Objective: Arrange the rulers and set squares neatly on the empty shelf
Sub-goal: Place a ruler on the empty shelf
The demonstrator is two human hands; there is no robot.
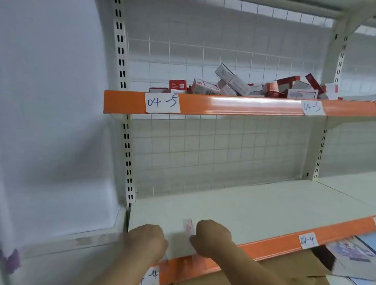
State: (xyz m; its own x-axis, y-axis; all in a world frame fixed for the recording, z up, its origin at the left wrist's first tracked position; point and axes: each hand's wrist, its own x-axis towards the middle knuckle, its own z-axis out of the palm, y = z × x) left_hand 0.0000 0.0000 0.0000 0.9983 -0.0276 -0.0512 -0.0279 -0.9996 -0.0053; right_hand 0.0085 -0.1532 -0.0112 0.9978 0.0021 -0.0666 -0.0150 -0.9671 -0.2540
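The white shelf (259, 208) with the orange front strip marked 04-4 is bare apart from what I hold. My left hand (145, 242) and my right hand (214, 237) sit side by side on its front left part, fingers curled. Between them lies a clear, flat ruler packet (188, 227) with a small red-and-white label, blurred and hard to make out. Both hands seem to grip its ends. The packet's lower end reaches over the orange strip.
The upper shelf (202, 103), marked 04-5, carries a jumble of several red and white small boxes (240, 85). A wire grid backs the shelves. A cardboard box (283, 271) and printed packets (355, 258) lie below at the right. A white wall stands at the left.
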